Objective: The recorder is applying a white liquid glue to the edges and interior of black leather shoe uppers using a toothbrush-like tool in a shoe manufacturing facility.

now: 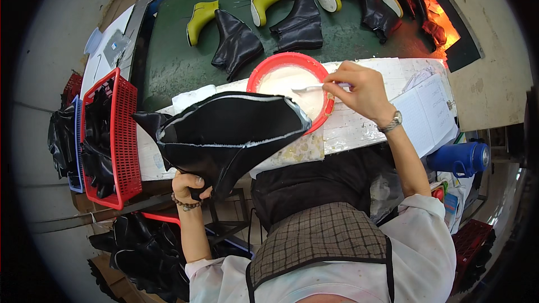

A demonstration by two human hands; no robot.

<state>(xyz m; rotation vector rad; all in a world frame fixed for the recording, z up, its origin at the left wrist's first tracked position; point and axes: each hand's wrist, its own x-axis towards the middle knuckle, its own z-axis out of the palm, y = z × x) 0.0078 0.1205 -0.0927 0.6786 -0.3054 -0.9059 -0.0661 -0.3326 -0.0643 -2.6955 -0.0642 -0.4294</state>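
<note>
My left hand (190,186) grips a black boot upper (230,123) from below, fingers closed on its underside. The upper's open lower edge faces up, and a whitish line runs round it, thickest at the end by the basin. My right hand (359,94) pinches a small brush (306,88) with a pale handle. Its tip is over or in the white paste (276,82) inside a red basin (263,66); which of the two, I cannot tell. The basin stands on the white-topped bench (353,129), partly behind the upper.
On the green conveyor belt (174,39) beyond lie several black uppers (236,42) and yellow-green shoe lasts (200,19). An orange glow (435,8) shows at its right end. Red basket (124,140) with uppers stands left; papers (426,112) and a blue flask (457,159) are right.
</note>
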